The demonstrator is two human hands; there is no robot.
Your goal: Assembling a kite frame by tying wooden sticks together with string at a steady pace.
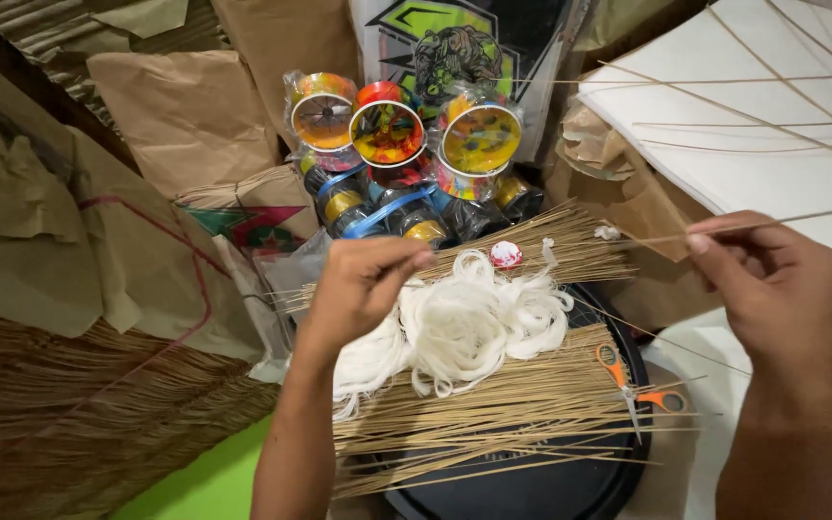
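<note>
- While both hands are raised above the work, a wide white paper sheet (782,154) fills the upper right, with thin sticks lying across it.
- Brown paper bags (185,116) are stacked along the left and top, and a mass of dry straw-like sticks (69,404) covers the lower left.
- Below the hands, a round black tray (532,491) carries a broad bundle of thin bamboo sticks (493,414) laid roughly side to side.
- Over that bundle lies a loose heap of white string (474,323), just beside the left hand.
- Behind the heap stands a cluster of colourful thread spools (397,144) wrapped in clear plastic.
- Right hand (782,289): thumb and forefinger are pressed together, pinching one end of a single thin stick (647,237), which runs leftward in the air above the bundle.
- Left hand (363,279): fingers are curled and bunched at the tips near the stick's other end; whether they actually pinch it or the string cannot be told.
- Orange-handled scissors (633,380) rest on the bundle at the tray's right side, near the right hand's wrist.
- A small red-and-white round object (506,254) sits at the top edge of the string.
</note>
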